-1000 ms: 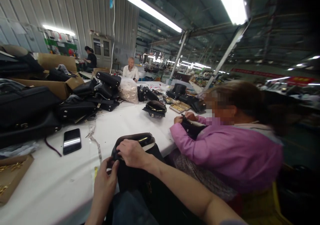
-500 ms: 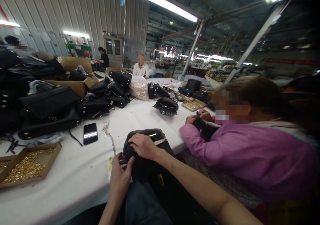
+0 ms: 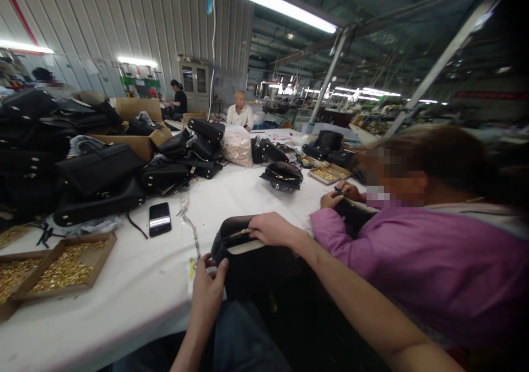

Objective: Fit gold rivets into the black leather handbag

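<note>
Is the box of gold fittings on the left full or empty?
Partly full: the cardboard box holds a shallow heap of gold fittings, bare cardboard showing around it.

L hand (image 3: pixel 209 289) pinches the near-left corner of a black handbag (image 3: pixel 242 251) at the edge of the white table (image 3: pixel 136 284); R hand (image 3: pixel 275 230) lies on the bag's open top rim, by its gold trim. Left of the bag: a phone (image 3: pixel 160 218) face up, a cardboard tray of gold hardware (image 3: pixel 66 264), w/ stacked black bags (image 3: pixel 99 182) behind. Just right, a co-worker in a purple sleeve (image 3: pixel 372 245) has both hands on a dark item; more ppl sit farther back.
</note>
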`<move>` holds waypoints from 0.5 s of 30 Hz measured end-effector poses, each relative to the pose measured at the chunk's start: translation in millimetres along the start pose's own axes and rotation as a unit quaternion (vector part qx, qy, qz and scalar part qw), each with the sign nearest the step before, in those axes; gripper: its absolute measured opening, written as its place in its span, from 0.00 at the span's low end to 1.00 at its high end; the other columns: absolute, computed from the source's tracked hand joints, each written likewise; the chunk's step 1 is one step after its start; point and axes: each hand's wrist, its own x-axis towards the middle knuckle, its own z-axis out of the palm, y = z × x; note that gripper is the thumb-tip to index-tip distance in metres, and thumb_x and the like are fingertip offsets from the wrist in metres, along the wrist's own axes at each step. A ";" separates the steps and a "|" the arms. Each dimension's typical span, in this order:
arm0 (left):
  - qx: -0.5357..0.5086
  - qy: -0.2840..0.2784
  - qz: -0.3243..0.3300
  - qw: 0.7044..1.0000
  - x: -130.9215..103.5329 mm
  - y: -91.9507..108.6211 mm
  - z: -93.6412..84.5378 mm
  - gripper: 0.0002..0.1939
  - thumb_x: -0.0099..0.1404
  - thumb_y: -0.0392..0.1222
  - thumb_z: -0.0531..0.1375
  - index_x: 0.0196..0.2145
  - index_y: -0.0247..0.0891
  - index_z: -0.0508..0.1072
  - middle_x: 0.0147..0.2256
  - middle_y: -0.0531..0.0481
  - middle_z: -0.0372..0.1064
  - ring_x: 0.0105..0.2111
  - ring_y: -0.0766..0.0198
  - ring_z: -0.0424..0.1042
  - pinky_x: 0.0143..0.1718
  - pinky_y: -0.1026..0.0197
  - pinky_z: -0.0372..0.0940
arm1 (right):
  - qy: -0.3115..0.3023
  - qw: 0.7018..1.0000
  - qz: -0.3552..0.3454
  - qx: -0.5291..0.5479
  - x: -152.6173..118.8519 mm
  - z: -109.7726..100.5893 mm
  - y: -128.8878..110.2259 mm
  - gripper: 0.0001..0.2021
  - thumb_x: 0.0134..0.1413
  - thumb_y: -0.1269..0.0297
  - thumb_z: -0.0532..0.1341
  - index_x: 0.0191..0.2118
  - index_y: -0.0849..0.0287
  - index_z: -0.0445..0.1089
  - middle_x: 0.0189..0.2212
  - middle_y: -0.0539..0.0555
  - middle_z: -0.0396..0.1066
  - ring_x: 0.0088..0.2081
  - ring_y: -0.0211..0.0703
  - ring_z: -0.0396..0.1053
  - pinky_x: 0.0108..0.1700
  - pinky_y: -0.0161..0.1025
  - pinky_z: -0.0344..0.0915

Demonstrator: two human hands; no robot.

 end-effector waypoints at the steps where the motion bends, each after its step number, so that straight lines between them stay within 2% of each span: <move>1: -0.012 -0.002 -0.006 1.000 2.9 4.1 -1.0 0.47 0.61 0.72 0.70 0.64 0.36 0.66 0.56 0.32 0.74 0.43 0.49 0.82 0.44 0.48 0.77 | 0.003 1.000 0.014 -0.009 -0.8 -0.6 0.2 0.12 0.71 0.55 0.65 0.44 0.55 0.83 0.43 0.58 0.84 0.45 0.53 0.80 0.45 0.41 0.66; 4: -0.106 -0.021 -0.034 0.994 14.8 28.8 -10.5 0.44 0.62 0.67 0.73 0.65 0.36 0.67 0.62 0.29 0.73 0.53 0.44 0.81 0.56 0.44 0.76 | 0.032 0.997 0.067 0.008 2.1 -3.0 -4.3 0.16 0.70 0.50 0.64 0.40 0.56 0.83 0.38 0.59 0.84 0.40 0.51 0.79 0.40 0.40 0.62; 6: -0.186 -0.035 -0.024 0.982 22.2 52.8 -21.6 0.42 0.65 0.64 0.72 0.66 0.39 0.67 0.65 0.30 0.71 0.61 0.44 0.77 0.66 0.41 0.70 | 0.047 0.988 0.127 0.077 7.9 -6.9 -7.2 0.16 0.66 0.51 0.66 0.35 0.57 0.83 0.33 0.58 0.82 0.36 0.50 0.77 0.38 0.40 0.60; 8: -0.216 -0.021 0.009 0.976 26.3 75.5 -34.0 0.40 0.67 0.62 0.72 0.68 0.41 0.67 0.67 0.33 0.70 0.66 0.44 0.73 0.72 0.39 0.64 | 0.055 0.967 0.185 0.164 15.1 -11.7 -7.8 0.16 0.62 0.53 0.68 0.30 0.59 0.81 0.27 0.56 0.78 0.32 0.47 0.74 0.35 0.39 0.59; 10: -0.215 0.008 0.031 0.976 26.1 88.2 -44.8 0.40 0.68 0.62 0.72 0.69 0.43 0.66 0.69 0.35 0.68 0.68 0.43 0.71 0.74 0.37 0.62 | 0.055 0.947 0.215 0.231 21.7 -15.2 -6.8 0.15 0.61 0.54 0.69 0.29 0.60 0.80 0.24 0.53 0.75 0.30 0.45 0.73 0.33 0.38 0.60; 11: -0.219 0.018 0.037 0.975 24.7 88.5 -48.9 0.40 0.68 0.62 0.71 0.69 0.43 0.66 0.70 0.35 0.67 0.68 0.42 0.71 0.73 0.36 0.63 | 0.057 0.941 0.219 0.251 24.1 -15.5 -6.5 0.13 0.61 0.55 0.69 0.32 0.60 0.81 0.24 0.52 0.75 0.29 0.44 0.73 0.32 0.37 0.61; 13: -0.253 0.010 0.039 0.967 19.2 75.7 -53.5 0.41 0.69 0.67 0.68 0.70 0.43 0.65 0.70 0.33 0.66 0.67 0.40 0.72 0.72 0.34 0.65 | 0.071 0.931 0.225 0.278 26.6 -11.9 -8.3 0.12 0.60 0.58 0.69 0.45 0.60 0.82 0.29 0.51 0.79 0.31 0.43 0.75 0.33 0.36 0.64; 15: -0.295 -0.015 0.026 0.955 9.0 49.0 -52.1 0.48 0.64 0.75 0.66 0.68 0.40 0.65 0.69 0.29 0.67 0.66 0.35 0.72 0.70 0.31 0.67 | 0.104 0.911 0.241 0.319 26.4 -2.7 -14.7 0.23 0.58 0.63 0.71 0.58 0.59 0.76 0.34 0.51 0.80 0.32 0.42 0.76 0.34 0.35 0.68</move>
